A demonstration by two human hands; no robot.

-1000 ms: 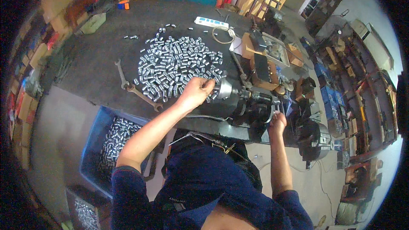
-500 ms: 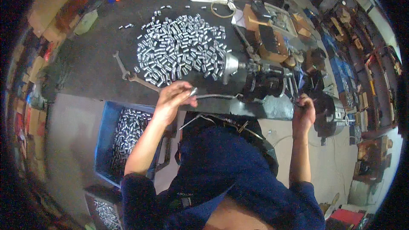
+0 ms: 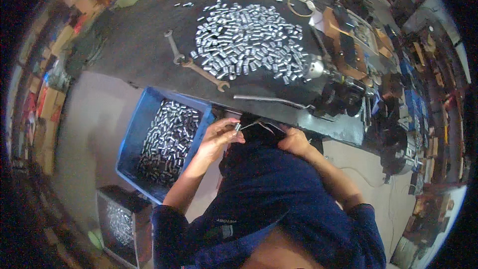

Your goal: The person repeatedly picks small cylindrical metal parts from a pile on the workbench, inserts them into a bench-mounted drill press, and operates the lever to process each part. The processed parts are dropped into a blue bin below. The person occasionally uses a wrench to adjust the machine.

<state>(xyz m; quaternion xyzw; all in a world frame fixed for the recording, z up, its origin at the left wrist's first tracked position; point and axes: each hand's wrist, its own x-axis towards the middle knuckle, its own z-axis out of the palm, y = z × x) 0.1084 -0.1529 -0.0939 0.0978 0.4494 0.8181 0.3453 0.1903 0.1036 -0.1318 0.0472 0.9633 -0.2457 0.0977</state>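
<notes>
My left hand (image 3: 217,138) pinches a short, shiny metal sleeve (image 3: 237,127) between thumb and fingers, just below the bench edge and beside the blue crate (image 3: 128,142). To its right, my right hand (image 3: 295,141) is closed at my lap, near the bench's front edge. What its fingers hold is mostly hidden; a thin, dark piece shows at the fingertips. Between the hands lie thin metal tools (image 3: 263,125), partly lost in shadow. A bent metal rod (image 3: 271,100) runs along the bench edge above them.
A wide pile of metal sleeves (image 3: 244,40) covers the middle of the dark bench (image 3: 124,45). Two open-end wrenches (image 3: 179,60) lie left of it. A machine with a round chuck (image 3: 314,67) stands at right. More sleeves fill the crate and a lower box (image 3: 119,224).
My right hand has come away from the machine on the right, down to my lap. My left hand, with the sleeve, has dropped below the bench edge. The view has shifted too.
</notes>
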